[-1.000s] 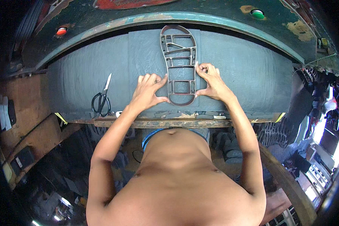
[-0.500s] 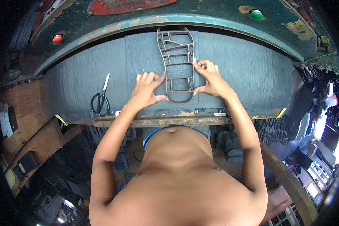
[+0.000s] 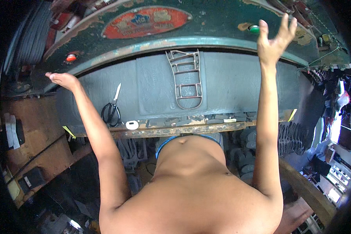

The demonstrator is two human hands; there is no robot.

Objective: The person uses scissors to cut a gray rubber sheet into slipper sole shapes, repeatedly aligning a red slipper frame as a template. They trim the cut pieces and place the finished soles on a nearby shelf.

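Note:
My left hand [image 3: 64, 80] is raised open at the upper left, below and left of a red push button [image 3: 70, 57] on the green machine front [image 3: 218, 27]. My right hand [image 3: 274, 46] is raised with fingers spread, just right of a green button [image 3: 254, 29]; I cannot tell whether either hand touches the machine. Between them, a metal sole-shaped cutting frame [image 3: 200, 93] with cross dividers lies on a dark grey sheet [image 3: 152, 97], its far end partly hidden under the machine's edge. Black-handled scissors [image 3: 112, 113] lie to its left.
Along the near wooden edge [image 3: 191, 130] are dark scraps and a small white object [image 3: 132, 124]. A wooden board [image 3: 39, 113] with pale strips stands at left. Dark cut pieces [image 3: 288, 138] hang at right. A thick wooden beam [image 3: 308, 187] runs at lower right.
Both hands have left the cutting frame and risen outward, the left leftward, the right up and rightward toward the green button. The frame appears farther under the machine edge. The view has shifted slightly.

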